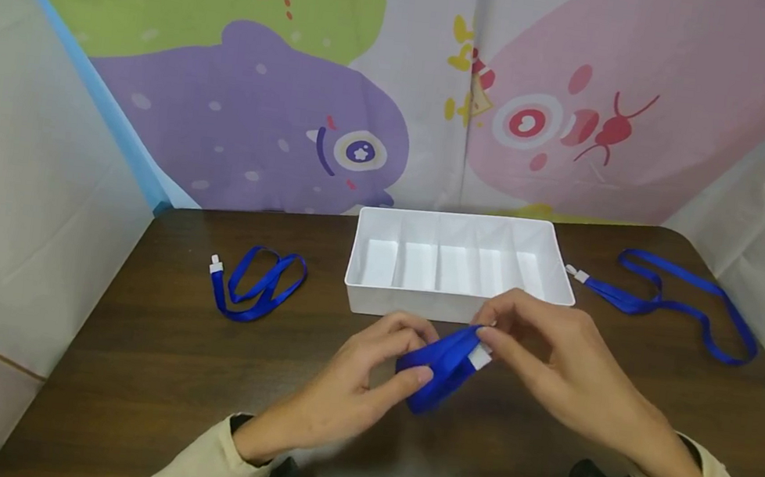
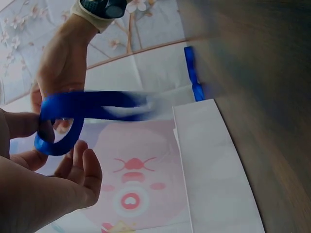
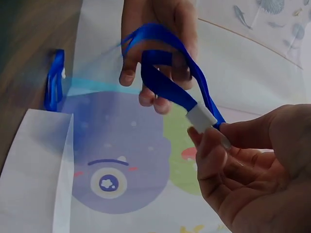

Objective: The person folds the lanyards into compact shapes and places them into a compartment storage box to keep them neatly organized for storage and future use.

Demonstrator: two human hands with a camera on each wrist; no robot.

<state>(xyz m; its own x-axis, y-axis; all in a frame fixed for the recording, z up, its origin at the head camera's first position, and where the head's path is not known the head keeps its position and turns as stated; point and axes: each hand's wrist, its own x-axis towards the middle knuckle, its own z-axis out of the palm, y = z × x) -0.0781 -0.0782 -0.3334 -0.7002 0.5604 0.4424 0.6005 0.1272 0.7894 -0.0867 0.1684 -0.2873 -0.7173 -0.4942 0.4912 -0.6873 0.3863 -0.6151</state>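
Both hands hold a blue lanyard (image 1: 442, 363) over the table, just in front of the white box. The left hand (image 1: 366, 378) pinches its looped strap between thumb and fingers. Near its white clip (image 3: 201, 116), the right hand (image 1: 562, 365) pinches the strap with thumb and forefinger. In the left wrist view the strap (image 2: 60, 108) forms a curled loop at the left fingertips, its far end blurred. The white divided box (image 1: 417, 304) stands behind the hands, its compartments bare.
A second blue lanyard (image 1: 250, 310) lies loosely coiled on the table (image 1: 196, 382) at the left. A third lanyard (image 1: 672, 305) spreads out right of the box, its clip close to the box's side. A cartoon-printed cloth (image 1: 427, 157) hangs behind the table.
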